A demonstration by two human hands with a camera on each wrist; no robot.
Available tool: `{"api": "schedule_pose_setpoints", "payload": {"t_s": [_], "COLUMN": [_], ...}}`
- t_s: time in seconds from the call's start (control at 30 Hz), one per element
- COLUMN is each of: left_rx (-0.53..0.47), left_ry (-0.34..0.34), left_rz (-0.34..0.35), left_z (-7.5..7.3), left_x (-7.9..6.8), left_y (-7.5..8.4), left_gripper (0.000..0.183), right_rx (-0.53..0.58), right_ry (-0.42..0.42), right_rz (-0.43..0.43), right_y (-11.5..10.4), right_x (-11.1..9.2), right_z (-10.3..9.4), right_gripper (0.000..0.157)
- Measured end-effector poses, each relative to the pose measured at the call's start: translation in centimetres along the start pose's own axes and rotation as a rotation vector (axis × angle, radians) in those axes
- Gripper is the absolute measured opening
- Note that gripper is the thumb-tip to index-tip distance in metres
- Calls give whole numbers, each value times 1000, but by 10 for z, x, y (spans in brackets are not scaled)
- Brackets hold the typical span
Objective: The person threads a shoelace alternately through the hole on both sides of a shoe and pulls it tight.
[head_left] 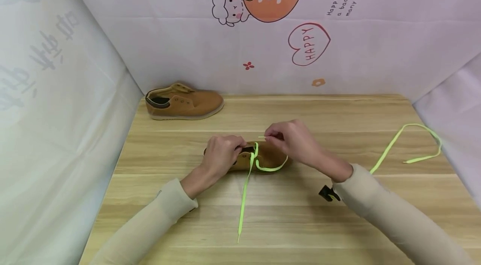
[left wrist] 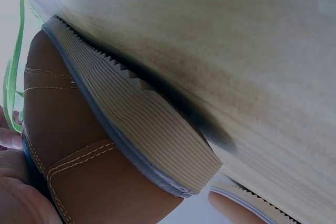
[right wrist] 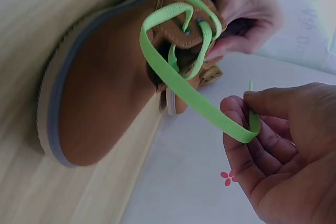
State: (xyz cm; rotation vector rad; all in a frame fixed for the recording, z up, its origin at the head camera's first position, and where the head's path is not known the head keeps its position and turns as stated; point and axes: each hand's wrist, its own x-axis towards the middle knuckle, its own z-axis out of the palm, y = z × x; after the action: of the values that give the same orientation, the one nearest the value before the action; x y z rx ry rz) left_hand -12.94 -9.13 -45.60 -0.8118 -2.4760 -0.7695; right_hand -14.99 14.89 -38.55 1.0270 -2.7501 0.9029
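Observation:
A brown shoe (head_left: 273, 154) lies on the table with its toe to the right. My left hand (head_left: 221, 152) grips it at the opening, thumb and fingers by the eyelet flap. A bright green shoelace (head_left: 245, 198) runs through the front eyelets, and one end trails toward me over the table. The lace's other end is pinched between thumb and fingers of my right hand (head_left: 294, 137), just above the toe; its thin tip (right wrist: 251, 85) sticks out past them. In the left wrist view the shoe's ribbed sole (left wrist: 136, 114) is close by.
A second brown shoe (head_left: 199, 103), with no lace in it, stands at the back left near the printed backdrop (head_left: 180, 48). Another green lace (head_left: 391, 146) lies loose on the right of the wooden table (head_left: 285, 231). A black device (head_left: 328, 193) shows at the right cuff.

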Motion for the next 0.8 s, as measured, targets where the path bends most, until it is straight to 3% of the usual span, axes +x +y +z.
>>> {"api": "schedule_pose_setpoints", "payload": {"t_s": [0.3, 0.8], "left_rx": [23, 73], "left_ry": [41, 58], "left_rz": [112, 145], "left_z": [2, 5], "left_x": [-1, -2], "left_y": [-2, -3], "left_gripper": [19, 21], "right_rx": [-96, -112], "right_ry": [-76, -180], "right_rz": [-123, -172], "right_y": [4, 7], "right_x": [19, 34], "right_z": [0, 14], "right_gripper": [8, 11]}}
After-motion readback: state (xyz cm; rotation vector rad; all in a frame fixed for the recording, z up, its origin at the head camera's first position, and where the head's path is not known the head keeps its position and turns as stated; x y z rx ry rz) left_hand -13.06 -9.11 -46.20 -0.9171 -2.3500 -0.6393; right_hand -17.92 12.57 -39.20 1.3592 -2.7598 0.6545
